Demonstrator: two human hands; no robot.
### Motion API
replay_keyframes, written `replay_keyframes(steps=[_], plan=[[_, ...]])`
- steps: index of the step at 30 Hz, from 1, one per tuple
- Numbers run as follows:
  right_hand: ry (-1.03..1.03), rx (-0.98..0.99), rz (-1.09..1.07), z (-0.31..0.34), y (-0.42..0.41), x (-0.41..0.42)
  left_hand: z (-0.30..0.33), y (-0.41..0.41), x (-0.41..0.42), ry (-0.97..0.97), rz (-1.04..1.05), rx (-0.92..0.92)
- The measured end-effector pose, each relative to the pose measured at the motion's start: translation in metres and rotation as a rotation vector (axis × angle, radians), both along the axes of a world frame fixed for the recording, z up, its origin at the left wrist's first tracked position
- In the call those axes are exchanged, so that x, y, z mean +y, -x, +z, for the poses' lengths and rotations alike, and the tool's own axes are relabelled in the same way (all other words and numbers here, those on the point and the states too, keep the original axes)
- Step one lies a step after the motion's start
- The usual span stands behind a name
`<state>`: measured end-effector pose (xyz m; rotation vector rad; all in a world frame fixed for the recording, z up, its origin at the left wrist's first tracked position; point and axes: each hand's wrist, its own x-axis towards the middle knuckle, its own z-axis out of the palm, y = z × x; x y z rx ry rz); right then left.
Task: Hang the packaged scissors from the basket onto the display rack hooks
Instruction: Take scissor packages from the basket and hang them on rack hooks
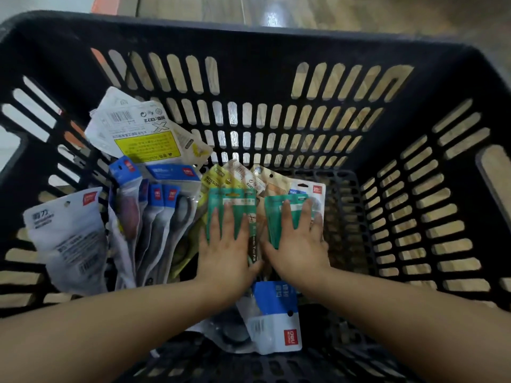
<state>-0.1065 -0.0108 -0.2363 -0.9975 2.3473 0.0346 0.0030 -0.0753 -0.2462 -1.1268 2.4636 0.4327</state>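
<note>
I look down into a black slotted basket [276,78] holding several packaged scissors. Both my hands reach in side by side. My left hand [226,244] lies flat with straight fingers on a teal scissors pack [235,199]. My right hand [298,241] lies the same way on a second teal pack [276,208] just to its right. Blue-topped packs [160,205] stand in a row to the left. A white pack with a yellow label [138,131] leans on the far left wall. The display rack is out of view.
A white pack [66,233] leans at the left wall. A blue and white pack [276,316] lies between my forearms. Yellow and tan packs [243,175] sit behind the teal ones. The basket's right part shows bare bottom grid [345,217]. Wooden floor [331,12] lies beyond the rim.
</note>
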Motion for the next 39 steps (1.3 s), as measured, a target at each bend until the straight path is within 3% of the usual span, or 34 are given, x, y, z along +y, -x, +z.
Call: replay_keyframes(steps=[11, 16, 22, 29, 35, 39], plan=[[-0.043, 0.066, 0.071, -0.003, 0.002, -0.006, 0.001, 0.008, 0.005, -0.001, 0.187, 0.097], [-0.058, 0.063, 0.106, 0.001, 0.009, -0.01, 0.001, 0.011, -0.006, 0.039, 0.211, 0.205], [-0.004, 0.053, 0.068, 0.006, 0.013, -0.013, -0.002, 0.011, -0.009, 0.099, 0.162, 0.211], [0.091, 0.156, 0.075, 0.011, 0.022, -0.021, 0.008, 0.012, -0.016, 0.071, 0.16, 0.308], [0.063, 0.252, 0.243, 0.057, 0.034, -0.016, 0.047, 0.003, -0.024, 0.101, 0.069, 0.335], [0.035, 0.234, 0.365, 0.13, 0.045, -0.016, 0.103, 0.002, -0.016, 0.134, 0.018, 0.315]])
